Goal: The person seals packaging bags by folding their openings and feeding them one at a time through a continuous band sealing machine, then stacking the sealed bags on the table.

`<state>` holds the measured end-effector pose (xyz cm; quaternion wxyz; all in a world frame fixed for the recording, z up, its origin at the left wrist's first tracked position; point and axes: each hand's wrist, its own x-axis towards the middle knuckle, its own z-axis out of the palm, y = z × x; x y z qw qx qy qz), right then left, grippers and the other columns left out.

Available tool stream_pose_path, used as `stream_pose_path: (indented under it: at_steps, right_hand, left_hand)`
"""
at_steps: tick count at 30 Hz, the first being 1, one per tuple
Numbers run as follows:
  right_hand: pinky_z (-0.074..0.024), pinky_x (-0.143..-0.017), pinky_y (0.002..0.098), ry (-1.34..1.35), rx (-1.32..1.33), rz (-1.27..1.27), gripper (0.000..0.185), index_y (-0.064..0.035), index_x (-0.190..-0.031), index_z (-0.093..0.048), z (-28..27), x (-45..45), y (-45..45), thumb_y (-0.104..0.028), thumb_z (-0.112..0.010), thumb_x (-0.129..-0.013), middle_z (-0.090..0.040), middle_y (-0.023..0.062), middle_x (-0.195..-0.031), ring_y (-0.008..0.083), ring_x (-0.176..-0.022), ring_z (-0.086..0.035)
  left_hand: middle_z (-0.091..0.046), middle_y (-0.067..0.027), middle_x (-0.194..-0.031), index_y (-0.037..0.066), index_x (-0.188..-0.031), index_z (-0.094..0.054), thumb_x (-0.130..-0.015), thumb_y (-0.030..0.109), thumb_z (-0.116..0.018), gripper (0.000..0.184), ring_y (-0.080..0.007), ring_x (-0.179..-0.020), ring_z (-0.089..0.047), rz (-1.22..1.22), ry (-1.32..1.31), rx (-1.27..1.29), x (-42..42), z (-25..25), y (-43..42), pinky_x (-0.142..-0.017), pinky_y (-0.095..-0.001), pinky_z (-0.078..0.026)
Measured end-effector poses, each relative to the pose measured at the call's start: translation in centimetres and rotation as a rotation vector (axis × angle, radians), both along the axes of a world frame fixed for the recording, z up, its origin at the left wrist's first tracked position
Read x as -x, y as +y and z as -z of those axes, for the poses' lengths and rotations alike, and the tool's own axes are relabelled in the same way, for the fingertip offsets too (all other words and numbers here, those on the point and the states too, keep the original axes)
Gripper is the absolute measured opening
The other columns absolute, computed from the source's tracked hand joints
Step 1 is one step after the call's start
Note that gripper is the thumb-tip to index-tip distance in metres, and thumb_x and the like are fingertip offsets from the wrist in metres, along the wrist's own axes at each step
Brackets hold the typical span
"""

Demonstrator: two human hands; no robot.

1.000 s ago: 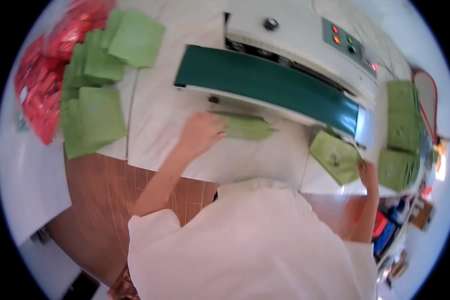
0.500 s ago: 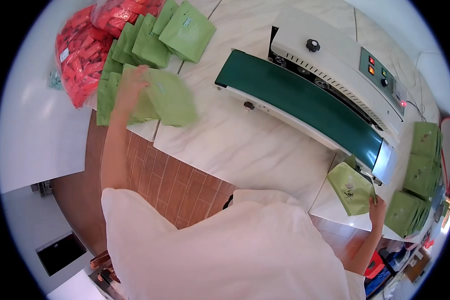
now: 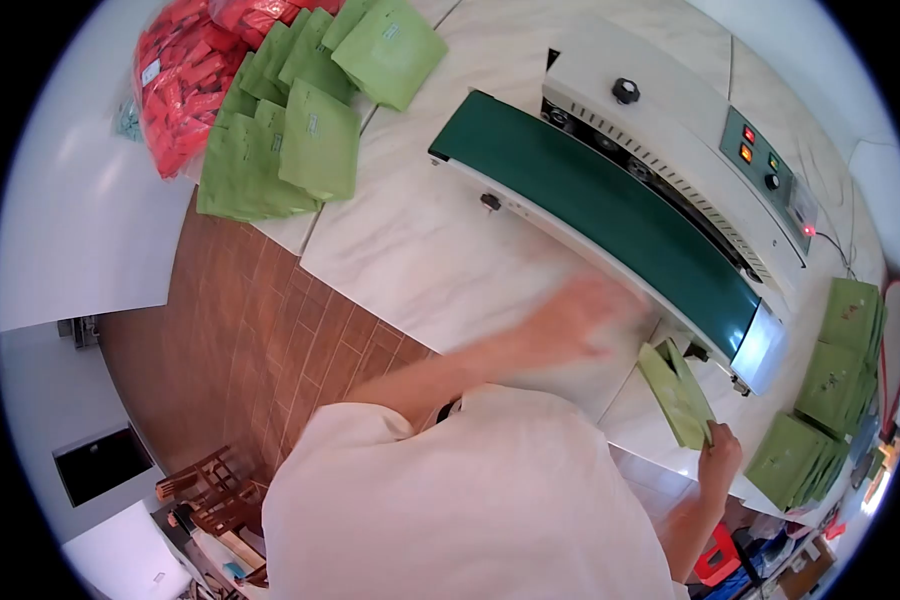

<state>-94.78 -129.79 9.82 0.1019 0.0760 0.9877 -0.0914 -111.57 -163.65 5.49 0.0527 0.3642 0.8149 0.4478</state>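
Note:
My right hand [image 3: 720, 457] is closed on the lower right edge of a green pouch [image 3: 678, 396]. That pouch is tilted, its top gaping a little, near the sealing machine's lower right end. My left hand [image 3: 592, 312] is over the table in front of the green conveyor belt [image 3: 590, 210], left of the held pouch. Motion smears its fingers, so their pose is unclear; no item shows in it. The band sealing machine [image 3: 660, 110] has lit red and orange switches.
Green pouches [image 3: 320, 140] stand in rows at the upper left, beside clear bags of red packets [image 3: 182, 90]. More green pouches [image 3: 795, 455] are stacked along the table's right side. A power cable [image 3: 842, 250] runs behind the machine. Wooden chairs [image 3: 210, 495] are at lower left.
My left hand has left a pouch at the upper-left rows and swung right toward the held pouch. My right hand has moved slightly left and down, turning its pouch more edge-on.

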Motion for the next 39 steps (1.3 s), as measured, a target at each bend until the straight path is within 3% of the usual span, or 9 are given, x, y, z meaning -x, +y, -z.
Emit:
stream_pose_path:
  at_steps: [3,6,9,15,17,23,26,30,39]
  right_hand:
    - [-0.0431,-0.065,0.0429,0.024,0.002,-0.094,0.032,-0.0017,-0.093,-0.062,-0.3,-0.6,0.1,0.004,-0.06,-0.062,-0.058,0.0141,-0.08,0.034,-0.073,-0.056]
    - [-0.0425,-0.065,0.0406,0.033,-0.014,-0.154,0.035,-0.0034,-0.093,-0.063,-0.1,-1.6,2.0,0.005,-0.06,-0.059,-0.058,0.0113,-0.078,0.0297,-0.073,-0.055]
    - [-0.0431,-0.067,0.0414,0.022,0.112,-0.204,0.033,-0.0043,-0.093,-0.064,0.7,-3.1,4.7,0.006,-0.059,-0.062,-0.059,0.0124,-0.08,0.0314,-0.075,-0.056]
    - [-0.0451,-0.068,0.0385,0.057,0.276,-0.205,0.033,-0.0069,-0.093,-0.066,4.5,-5.2,11.8,0.004,-0.061,-0.063,-0.063,0.0087,-0.085,0.0278,-0.077,-0.058]
    - [-0.0452,-0.068,0.0375,0.079,0.289,-0.212,0.034,-0.0074,-0.094,-0.066,5.3,-5.2,14.1,0.004,-0.061,-0.063,-0.064,0.0083,-0.086,0.0262,-0.078,-0.059]
    - [-0.0444,-0.06,0.035,0.298,0.543,-0.063,0.021,-0.0047,-0.086,-0.066,3.7,-2.2,20.9,0.004,-0.064,-0.067,-0.064,0.0089,-0.077,0.0263,-0.069,-0.06]
    - [-0.0458,-0.056,0.0302,0.287,0.663,0.253,0.012,0.0013,-0.086,-0.063,3.7,1.8,23.6,-0.009,-0.066,-0.08,-0.063,0.014,-0.073,0.0235,-0.062,-0.06]
    - [-0.043,-0.054,0.0243,0.289,0.999,0.603,0.024,0.002,-0.087,-0.064,7.8,7.8,26.9,-0.021,-0.069,-0.082,-0.062,0.004,-0.067,0.008,-0.059,-0.053]
    - [-0.0405,-0.054,0.0198,0.265,1.323,0.893,0.026,0.0018,-0.086,-0.065,11.4,9.7,29.2,-0.024,-0.067,-0.085,-0.061,-0.0005,-0.07,0.0036,-0.059,-0.05]
  left_hand:
    - [-0.053,-0.0098,-0.123,0.009,-0.131,-0.044,-0.073,0.03,-0.068,0.066,-0.0229,-0.121,-0.041,0.272,0.358,0.139,-4.3,-0.7,10.7,-0.1,-0.0416,-0.033]
    - [-0.062,-0.0043,-0.099,0.009,-0.117,-0.055,-0.076,0.023,-0.06,0.043,-0.0196,-0.11,-0.048,0.455,0.125,0.521,-8.3,0.5,17.3,-0.085,-0.0377,-0.039]
    - [-0.061,0.0018,-0.081,0.011,-0.093,-0.063,-0.078,0.015,-0.055,0.018,-0.0152,-0.096,-0.051,0.332,0.221,0.528,-10.2,2.9,19.5,-0.073,-0.0328,-0.039]
    - [-0.061,0.0011,-0.082,0.012,-0.078,-0.064,-0.072,0.013,-0.057,0.009,-0.0158,-0.086,-0.055,0.168,0.231,0.677,-9.5,3.1,21.9,-0.076,-0.032,-0.041]
    - [-0.063,0.0008,-0.078,0.016,-0.074,-0.066,-0.07,0.013,-0.058,0.01,-0.0166,-0.083,-0.058,0.186,0.255,0.661,-9.0,4.0,22.3,-0.082,-0.0373,-0.042]
    - [-0.064,-0.0051,-0.077,0.01,-0.082,-0.066,-0.069,0.007,-0.062,0.014,-0.0261,-0.072,-0.061,-0.023,-0.054,0.3,-6.8,0.2,25.2,-0.067,-0.0329,-0.049]
    - [-0.065,-0.0069,-0.076,0.004,-0.088,-0.066,-0.078,0.014,-0.067,0.013,-0.0194,-0.063,-0.059,-0.28,-0.259,0.133,-3.2,0.0,29.2,-0.059,-0.0269,-0.046]
    - [-0.062,-0.0011,-0.071,-0.001,-0.085,-0.065,-0.085,0.022,-0.066,0.022,-0.0047,-0.061,-0.051,-0.519,-0.697,-0.193,1.4,3.4,34.8,-0.055,-0.0212,-0.041]
    - [-0.062,0.0008,-0.074,-0.002,-0.091,-0.066,-0.088,0.029,-0.062,0.031,-0.004,-0.063,-0.05,-0.671,-0.793,-0.159,3.6,6.3,38.7,-0.057,-0.0195,-0.041]
